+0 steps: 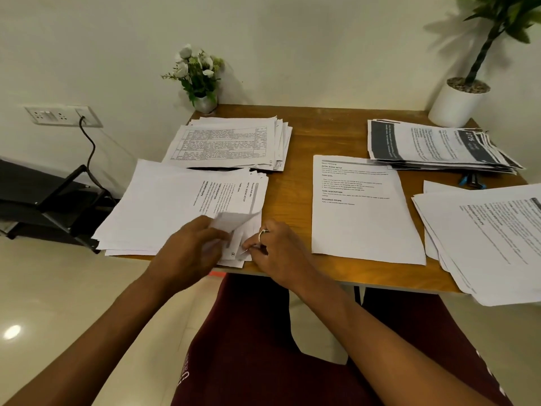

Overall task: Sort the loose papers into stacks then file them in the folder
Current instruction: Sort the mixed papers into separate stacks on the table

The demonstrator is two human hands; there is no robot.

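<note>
Nearest, both hands work the near right corner of the near-left pile (pixel 164 206) of loose papers. The left hand (pixel 187 247) curls its grip under a lifted, folded-back corner, and its fingertips are hidden beneath the paper. The right hand (pixel 281 253), a ring on one finger, pinches the sheet edges just beside it between thumb and forefinger. How many sheets each grip has is hard to make out. This pile hangs over the left and near edges of the counter (pixel 295 159).

A single sheet (pixel 363 212) lies flat near the middle, apart from the pile, with a bare strip of wood between them running to the far edge. The right stack (pixel 491 238) overhangs the near edge and is cut off by the frame.

Farther back lie a table-printed stack (pixel 228 142) on the left and a dark-banded stack (pixel 433 145) on the right, which half covers a blue object (pixel 471 180) I can't identify. A flower pot (pixel 202 80) and a potted plant (pixel 456 104) stand at the far corners.
</note>
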